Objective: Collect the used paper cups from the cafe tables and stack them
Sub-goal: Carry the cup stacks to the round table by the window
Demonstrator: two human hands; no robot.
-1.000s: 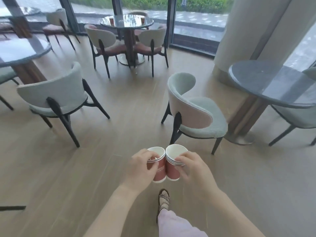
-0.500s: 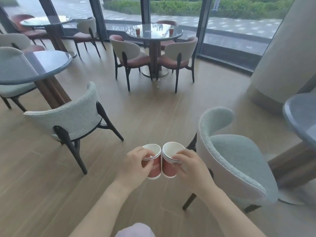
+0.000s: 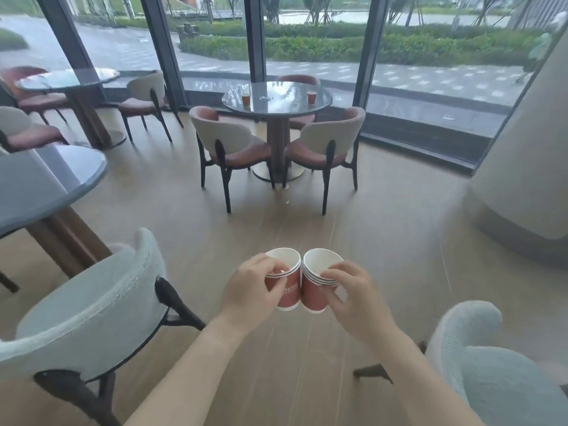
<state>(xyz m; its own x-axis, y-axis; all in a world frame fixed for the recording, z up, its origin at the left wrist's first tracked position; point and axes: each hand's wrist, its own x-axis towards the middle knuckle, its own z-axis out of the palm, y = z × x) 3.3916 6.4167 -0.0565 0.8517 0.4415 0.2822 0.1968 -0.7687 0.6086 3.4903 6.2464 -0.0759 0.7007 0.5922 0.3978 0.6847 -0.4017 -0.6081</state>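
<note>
While left hand (image 3: 252, 287) grips one cup stack (image 3: 287, 282), right hand (image 3: 358, 298) grips another stack (image 3: 316, 287), touching

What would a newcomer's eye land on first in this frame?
First, the two stacks of red paper cups held side by side low in the centre: the left hand grips the left stack and the right hand grips the right stack. Next, straight ahead by the window, a round glass-topped table with two more red cups, one on its left side and one on its right.
</note>
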